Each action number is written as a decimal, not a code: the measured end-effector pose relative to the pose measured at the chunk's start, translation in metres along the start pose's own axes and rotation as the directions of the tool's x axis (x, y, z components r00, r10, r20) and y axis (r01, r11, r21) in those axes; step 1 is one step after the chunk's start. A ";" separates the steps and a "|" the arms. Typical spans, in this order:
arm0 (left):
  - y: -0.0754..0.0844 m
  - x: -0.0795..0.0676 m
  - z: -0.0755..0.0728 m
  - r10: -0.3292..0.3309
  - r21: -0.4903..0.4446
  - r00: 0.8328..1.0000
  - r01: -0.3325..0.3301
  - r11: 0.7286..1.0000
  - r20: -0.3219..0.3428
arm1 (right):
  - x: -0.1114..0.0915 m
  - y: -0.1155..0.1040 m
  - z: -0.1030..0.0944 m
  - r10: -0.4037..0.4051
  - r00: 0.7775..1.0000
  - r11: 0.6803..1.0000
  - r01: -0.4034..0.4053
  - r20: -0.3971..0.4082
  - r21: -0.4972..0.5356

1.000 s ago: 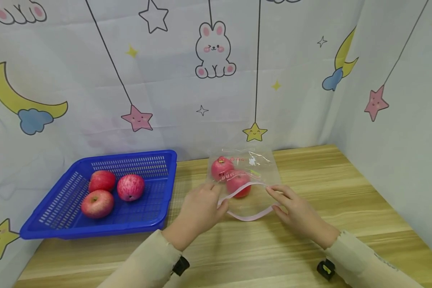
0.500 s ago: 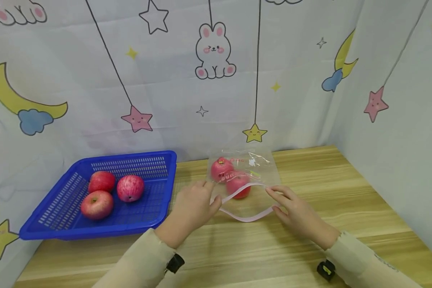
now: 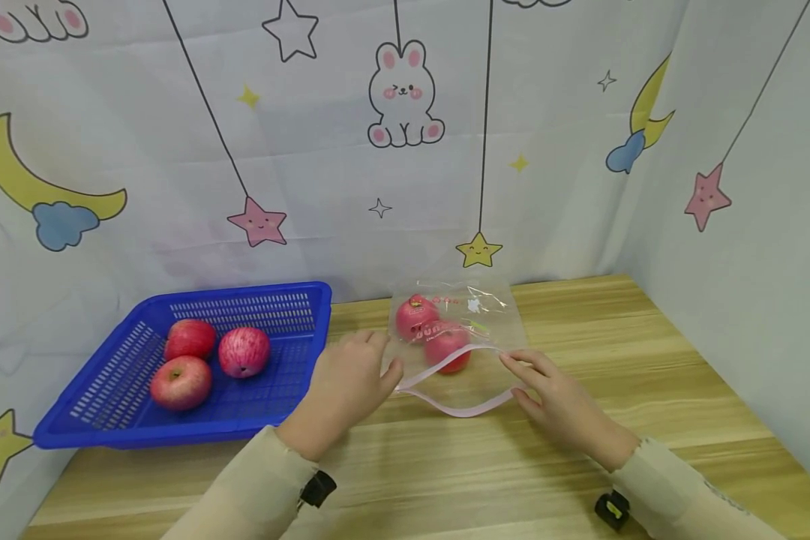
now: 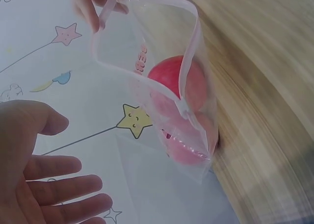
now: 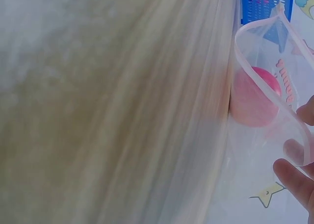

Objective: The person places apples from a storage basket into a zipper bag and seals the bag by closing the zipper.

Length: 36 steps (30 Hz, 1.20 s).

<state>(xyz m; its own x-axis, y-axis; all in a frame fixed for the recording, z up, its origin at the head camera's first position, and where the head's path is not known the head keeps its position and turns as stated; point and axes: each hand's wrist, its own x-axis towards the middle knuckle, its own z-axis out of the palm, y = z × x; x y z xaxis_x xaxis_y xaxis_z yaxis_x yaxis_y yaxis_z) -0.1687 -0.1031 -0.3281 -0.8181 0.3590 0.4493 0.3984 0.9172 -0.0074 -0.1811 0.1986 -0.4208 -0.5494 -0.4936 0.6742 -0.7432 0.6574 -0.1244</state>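
The left hand (image 3: 347,382) was empty, fingers parted, between the blue basket (image 3: 259,401) and the clear bag (image 3: 496,322) on the desk (image 3: 648,360). Three apples (image 3: 244,352) lay leftward in the basket, nearer it than the right hand (image 3: 556,396), which gripped the gaping bag.

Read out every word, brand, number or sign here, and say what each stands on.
No text can be read for certain.
Bag: red lettering, too distorted and blurred.
Right sleeve: faint marking, too blurred.
Black wrist device there: yellowish mark, too small.
Cloth: drawings, no words visible.
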 end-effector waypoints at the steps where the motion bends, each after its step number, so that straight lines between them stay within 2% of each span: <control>1: 0.000 0.000 0.000 -0.001 0.001 1.000 0.001 1.000 -0.004 | 0.000 0.000 0.000 -0.002 1.000 1.000 0.002 -0.001 -0.002; 10: -0.007 0.000 -0.005 -0.017 -0.003 1.000 0.017 1.000 -0.025 | -0.001 0.001 0.000 -0.014 1.000 1.000 0.014 -0.006 -0.007; 26: -0.017 0.001 -0.012 -0.084 -0.025 0.996 0.085 0.996 0.006 | -0.001 0.000 0.000 -0.013 1.000 1.000 0.013 -0.001 -0.016; 32: -0.023 0.003 -0.015 -0.099 -0.015 0.995 0.100 0.995 0.028 | -0.001 0.000 0.000 -0.012 1.000 1.000 0.012 0.000 -0.010; 36: -0.027 0.004 -0.019 -0.127 -0.008 0.989 0.127 0.992 0.072 | -0.001 0.000 0.000 -0.014 1.000 1.000 0.014 -0.003 -0.011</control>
<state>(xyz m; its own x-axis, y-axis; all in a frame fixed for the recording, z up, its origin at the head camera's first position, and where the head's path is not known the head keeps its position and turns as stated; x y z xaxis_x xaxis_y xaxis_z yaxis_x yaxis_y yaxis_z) -0.1748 -0.1297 -0.3095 -0.8897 0.2516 0.3810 0.2942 0.9540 0.0571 -0.1803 0.1987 -0.4218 -0.5377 -0.5009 0.6783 -0.7466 0.6567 -0.1069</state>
